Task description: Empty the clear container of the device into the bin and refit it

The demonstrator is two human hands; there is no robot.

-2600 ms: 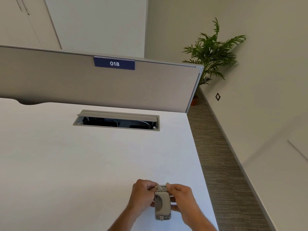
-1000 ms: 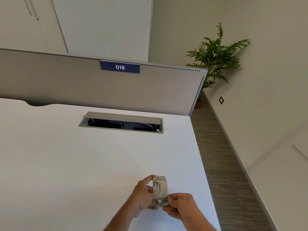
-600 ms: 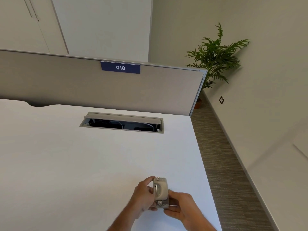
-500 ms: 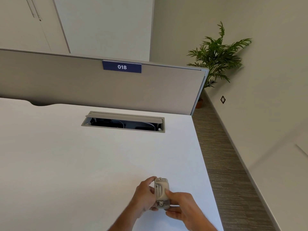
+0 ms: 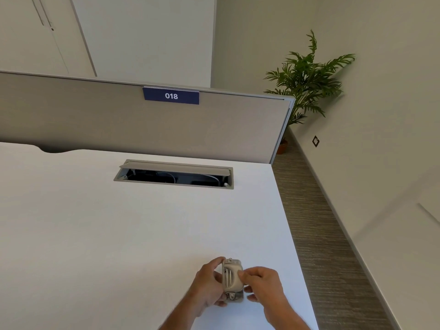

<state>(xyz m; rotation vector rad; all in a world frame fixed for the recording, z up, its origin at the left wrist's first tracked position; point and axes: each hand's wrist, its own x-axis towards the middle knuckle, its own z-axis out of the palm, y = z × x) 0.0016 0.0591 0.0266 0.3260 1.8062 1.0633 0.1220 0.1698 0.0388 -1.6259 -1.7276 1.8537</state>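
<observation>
A small grey device, oblong with metal fittings at both ends and two thin metal strips on its face, is held upright over the near right part of the white desk. My left hand grips its left side and back. My right hand holds its right side, thumb pressed on the front face. I cannot make out a clear container on the device. No bin is in view.
A grey cable hatch is open in the desk further back, below a grey partition labelled 018. The desk's right edge drops to a striped carpet. A potted plant stands in the far corner.
My right hand has moved from the device's lower end up to its right side, with the thumb now on the face. The device stays upright in my left hand.
</observation>
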